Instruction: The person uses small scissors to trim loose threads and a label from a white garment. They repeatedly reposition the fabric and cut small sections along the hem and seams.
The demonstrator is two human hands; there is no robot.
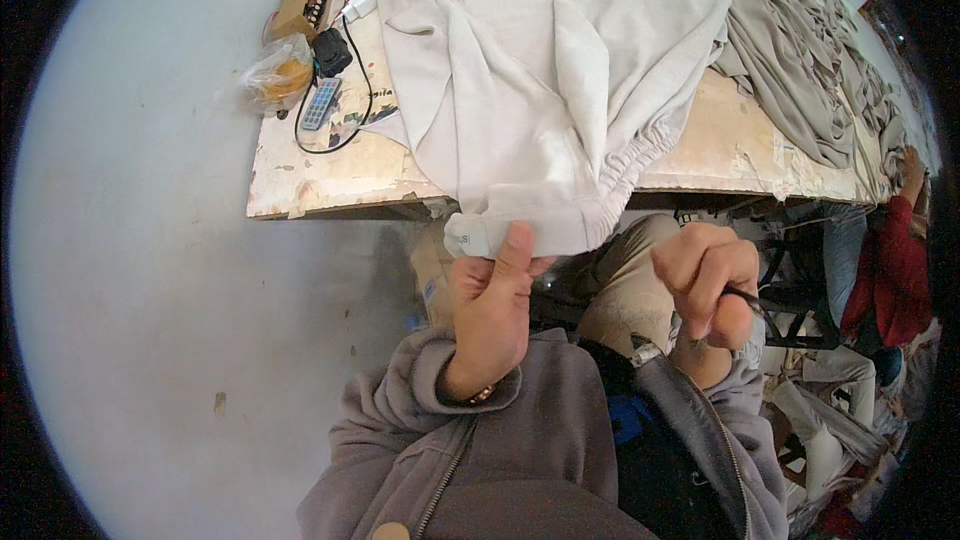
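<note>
A pale beige garment [517,75] lies spread over the table, its gathered waistband [559,229] hanging past the front edge toward me. My left hand [491,307] pinches this waistband, thumb on top and fingers underneath. Beside the thumb, a small label [471,234] bears writing, partly covered. To the right, apart from the cloth, my right hand [709,285] is curled around a thin dark tool [742,292]. Most of that tool is hidden in the fist, so its kind is unclear.
On the worn table [337,184], a remote control [321,103], a black adapter [331,52], a looping cable and a plastic bag [281,75] sit left, near a small brown box [300,4]. Greyish-brown cloth [795,67] is heaped right. A person's red sleeve [892,262] reaches toward it.
</note>
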